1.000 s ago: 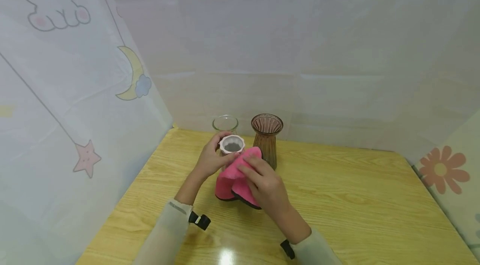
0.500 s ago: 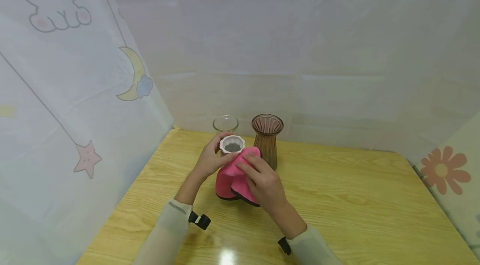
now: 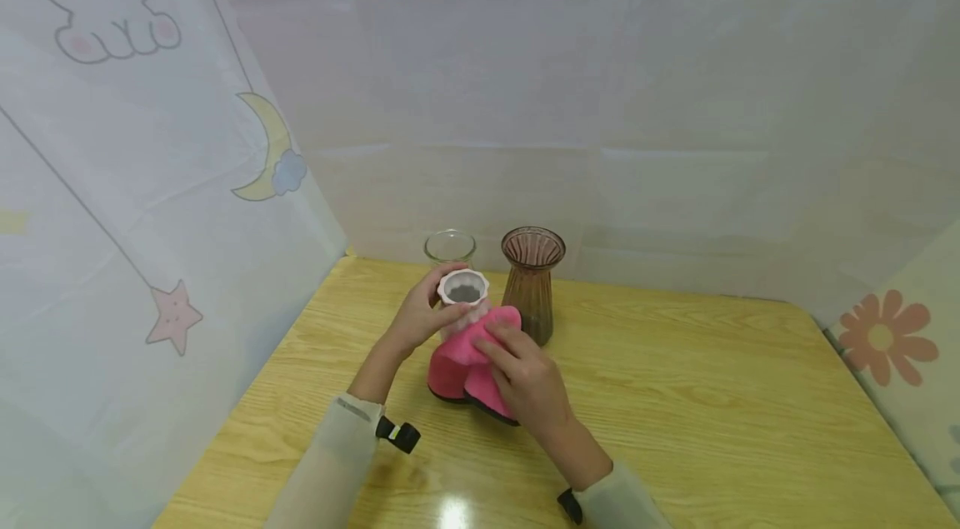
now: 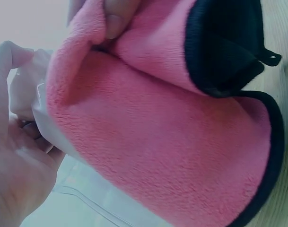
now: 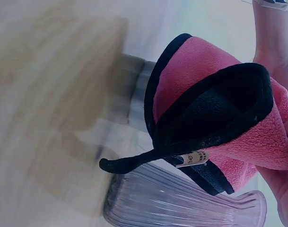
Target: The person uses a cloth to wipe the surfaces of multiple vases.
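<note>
In the head view my left hand (image 3: 415,321) grips a pale vase (image 3: 463,289) with a scalloped rim round its neck, thumb in front. My right hand (image 3: 534,386) pinches a pink cloth (image 3: 453,372) with dark edging and holds it against the vase's near right side. The cloth droops in folds and hides most of the vase's body. In the left wrist view the cloth (image 4: 158,137) fills the middle, with fingertips of the right hand at its top. The right wrist view shows the cloth's dark underside (image 5: 210,113), its hanging loop (image 5: 125,163) and a small label (image 5: 193,158).
A brown ribbed glass vase (image 3: 531,296) stands upright just right of the hands. Behind the left hand is a clear glass vessel (image 3: 450,247), mostly hidden. The wooden table (image 3: 712,396) ends at a pale sheet wall (image 3: 675,137).
My right hand has slid a little down the vase with the cloth, so more of the pale neck shows below the rim. My left hand keeps its hold almost unmoved.
</note>
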